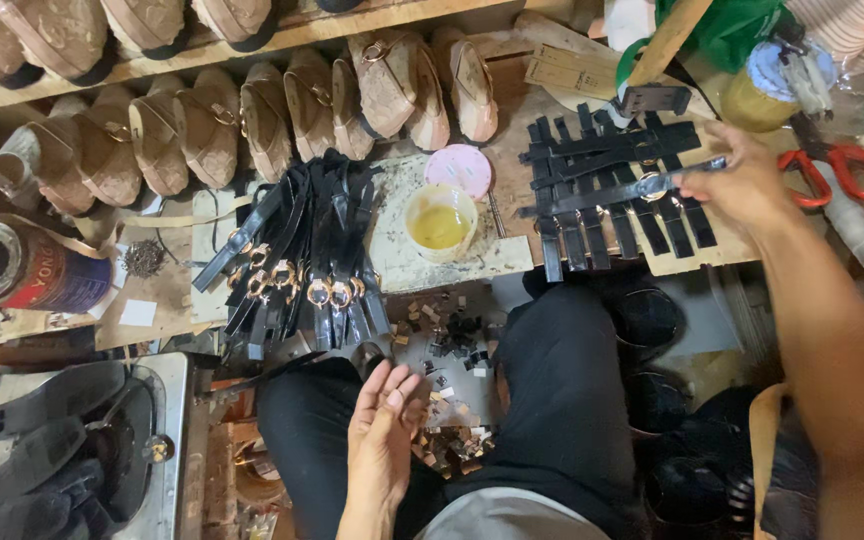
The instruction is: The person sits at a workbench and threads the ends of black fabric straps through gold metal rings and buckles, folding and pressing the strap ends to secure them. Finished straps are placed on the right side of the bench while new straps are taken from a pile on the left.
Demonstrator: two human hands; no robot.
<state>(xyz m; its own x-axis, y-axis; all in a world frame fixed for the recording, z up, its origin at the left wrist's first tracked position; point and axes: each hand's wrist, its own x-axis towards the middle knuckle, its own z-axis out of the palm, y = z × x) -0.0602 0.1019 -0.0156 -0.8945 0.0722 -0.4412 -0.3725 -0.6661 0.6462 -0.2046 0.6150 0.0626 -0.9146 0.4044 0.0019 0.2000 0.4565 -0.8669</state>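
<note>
My right hand [742, 180] is at the right of the workbench, pinching a black strap with a metal ring buckle [622, 190] and laying it across a criss-cross pile of black straps [607, 215]. My left hand [384, 425] hangs over my lap between my knees, fingers loosely apart, holding nothing that I can make out. A fan of black buckled straps [307, 265] lies at the middle of the bench. Beside it stands a small tub of yellow glue [439, 222] with its pink lid [458, 168].
Rows of tan sandal uppers [212, 125] line the back of the bench and the shelf above. Red-handled scissors [842, 170] lie at the right, a tin can [12, 265] at the left. Small offcuts [452, 335] litter the floor. Black soles [52, 440] lie at lower left.
</note>
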